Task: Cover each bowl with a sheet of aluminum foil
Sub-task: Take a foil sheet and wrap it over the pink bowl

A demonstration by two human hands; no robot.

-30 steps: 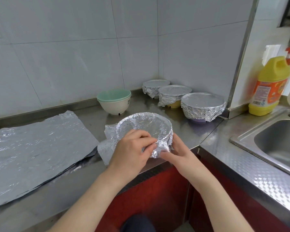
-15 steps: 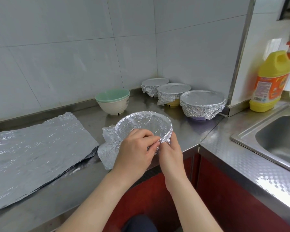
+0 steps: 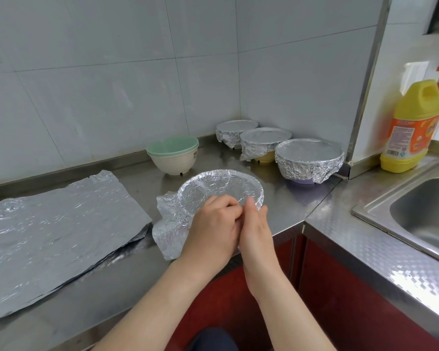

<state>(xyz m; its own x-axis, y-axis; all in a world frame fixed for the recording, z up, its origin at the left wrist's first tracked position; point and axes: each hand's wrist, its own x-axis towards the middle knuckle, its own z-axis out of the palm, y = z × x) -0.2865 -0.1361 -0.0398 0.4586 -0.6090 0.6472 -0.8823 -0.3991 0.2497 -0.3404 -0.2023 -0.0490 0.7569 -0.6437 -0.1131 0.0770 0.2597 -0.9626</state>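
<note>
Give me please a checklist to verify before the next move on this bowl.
1. Foil sheet spans the whole rim: ok.
2. Near edge folded down under the left hand and right hand: cannot tell, hidden.
3. Loose flap on the left side tucked down: not ok.
4. Spare foil sheets lying ready: ok.
5. Stacked bowls covered: not ok.

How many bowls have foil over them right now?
4. Three finished by the corner: back bowl, middle bowl, front bowl. The fourth bowl sits at the near edge of the counter, left hand and right hand at its foil. The stacked bowls are bare.
</note>
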